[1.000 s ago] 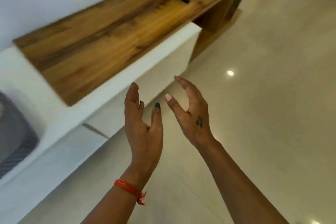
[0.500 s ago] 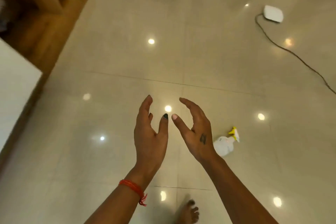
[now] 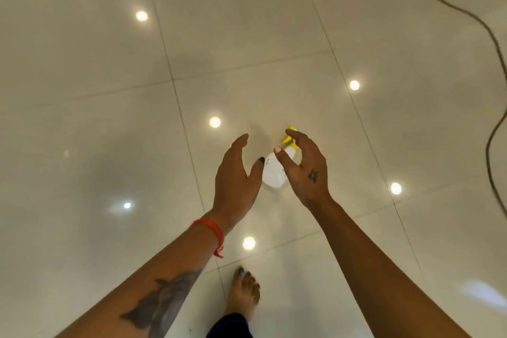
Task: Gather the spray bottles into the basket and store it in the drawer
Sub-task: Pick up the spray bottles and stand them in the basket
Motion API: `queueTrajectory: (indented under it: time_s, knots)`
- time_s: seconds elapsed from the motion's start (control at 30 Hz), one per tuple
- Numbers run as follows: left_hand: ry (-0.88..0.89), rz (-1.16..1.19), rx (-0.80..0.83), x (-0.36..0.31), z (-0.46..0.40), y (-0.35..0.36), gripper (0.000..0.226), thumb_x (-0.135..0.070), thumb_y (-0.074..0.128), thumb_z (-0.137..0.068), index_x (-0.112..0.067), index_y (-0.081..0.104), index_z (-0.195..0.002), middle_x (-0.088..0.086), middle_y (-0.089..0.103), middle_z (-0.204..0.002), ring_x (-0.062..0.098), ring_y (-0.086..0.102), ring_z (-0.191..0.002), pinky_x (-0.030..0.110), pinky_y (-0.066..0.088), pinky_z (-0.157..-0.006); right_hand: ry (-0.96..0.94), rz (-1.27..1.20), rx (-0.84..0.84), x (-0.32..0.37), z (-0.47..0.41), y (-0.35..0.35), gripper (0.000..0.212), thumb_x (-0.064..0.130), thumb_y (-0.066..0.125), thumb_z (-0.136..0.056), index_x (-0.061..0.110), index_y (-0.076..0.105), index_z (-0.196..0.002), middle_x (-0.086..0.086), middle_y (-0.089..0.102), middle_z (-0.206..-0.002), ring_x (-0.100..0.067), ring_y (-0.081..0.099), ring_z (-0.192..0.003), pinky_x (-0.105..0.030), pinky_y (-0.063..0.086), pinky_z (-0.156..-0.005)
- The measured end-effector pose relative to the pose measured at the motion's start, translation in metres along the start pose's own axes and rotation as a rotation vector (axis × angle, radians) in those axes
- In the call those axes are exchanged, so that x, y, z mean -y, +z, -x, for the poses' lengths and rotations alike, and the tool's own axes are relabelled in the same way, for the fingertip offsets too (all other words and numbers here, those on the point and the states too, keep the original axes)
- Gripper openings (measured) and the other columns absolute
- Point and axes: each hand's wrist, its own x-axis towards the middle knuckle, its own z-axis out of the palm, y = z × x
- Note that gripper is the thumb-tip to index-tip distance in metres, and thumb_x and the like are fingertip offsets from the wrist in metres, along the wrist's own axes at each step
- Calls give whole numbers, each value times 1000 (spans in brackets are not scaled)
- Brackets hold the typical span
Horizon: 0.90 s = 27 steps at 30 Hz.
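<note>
A white spray bottle [image 3: 273,173] with a yellow trigger head lies on the glossy tiled floor, partly hidden behind my right hand. My left hand [image 3: 237,175] hangs in the air just left of it, fingers straight and relaxed, holding nothing. My right hand [image 3: 306,170] hovers over the bottle's right side with fingers loosely curved and also empty. Whether either hand touches the bottle cannot be told; both appear above it. No basket or drawer is in view.
A dark cable [image 3: 491,44] snakes across the floor along the upper right. My bare foot [image 3: 242,293] stands on the tiles below the hands. Ceiling lights reflect as bright spots in the cream tiles [image 3: 109,63].
The view swung away from the wooden shelf and down to the floor. The spray bottle, earlier to the right of my hands, now lies between them.
</note>
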Motion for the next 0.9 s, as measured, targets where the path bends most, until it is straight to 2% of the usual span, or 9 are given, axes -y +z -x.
queueTrajectory:
  time_s: [0.1, 0.3, 0.37, 0.43, 0.53, 0.63, 0.7, 0.8, 0.9]
  knots:
    - [-21, -72, 54, 33, -23, 34, 53, -21, 54, -91, -15, 36, -140, 4, 42, -146, 19, 40, -133, 39, 35, -110, 81, 18, -21, -50, -18, 10, 39, 32, 61, -86, 24, 53, -123, 2, 55, -132, -14, 49, -120, -35, 41, -100]
    - [-103, -217, 175, 95, -69, 87, 57, -33, 51, -93, -17, 30, -143, 4, 36, -149, 20, 35, -136, 30, 27, -110, 241, -40, -6, -135, -44, 42, 50, 35, 61, -86, 21, 46, -132, 1, 49, -136, -15, 46, -122, -25, 35, -98]
    - [-156, -225, 210, 110, -82, 101, 58, -36, 49, -93, -18, 27, -144, 5, 34, -151, 20, 33, -137, 27, 25, -108, 331, -100, -20, -154, -52, 51, 56, 39, 61, -85, 23, 42, -135, 0, 45, -139, -16, 43, -126, -27, 34, -101]
    - [-213, -214, 232, 123, -94, 115, 60, -37, 49, -93, -19, 25, -145, 6, 32, -152, 21, 32, -138, 27, 25, -107, 422, -160, -42, -171, -59, 59, 62, 42, 61, -84, 25, 38, -138, -3, 42, -141, -18, 41, -129, -34, 35, -106]
    - [-336, -80, 291, 136, -104, 130, 62, -40, 46, -93, -21, 20, -147, 6, 29, -153, 25, 33, -137, 36, 29, -109, 500, -314, -31, -185, -68, 68, 63, 40, 61, -85, 29, 33, -140, -4, 40, -144, -21, 42, -129, -44, 40, -105]
    - [-439, 43, 367, 141, -105, 136, 58, -43, 41, -95, -27, 21, -146, 4, 35, -149, 28, 40, -131, 46, 43, -101, 607, -385, 55, -186, -69, 77, 59, 43, 59, -85, 41, 32, -137, 0, 40, -141, -20, 47, -122, -47, 45, -100]
    - [-455, 73, 359, 140, -102, 135, 52, -39, 41, -95, -26, 25, -144, 5, 41, -145, 29, 45, -127, 48, 45, -99, 654, -415, 58, -184, -67, 80, 54, 41, 60, -85, 43, 36, -134, 0, 41, -137, -19, 49, -117, -47, 47, -97]
    - [-464, 145, 311, 139, -94, 123, 47, -31, 46, -94, -23, 34, -138, 7, 49, -138, 28, 51, -121, 47, 43, -103, 647, -395, 30, -174, -59, 82, 52, 40, 61, -84, 42, 40, -131, 0, 44, -135, -20, 48, -120, -47, 48, -96]
    - [-530, 294, 290, 135, -83, 103, 49, -18, 53, -89, -24, 37, -134, 8, 52, -132, 29, 55, -115, 38, 51, -90, 570, -380, 12, -156, -44, 83, 50, 38, 63, -83, 38, 43, -130, 0, 49, -129, -20, 51, -118, -46, 47, -97]
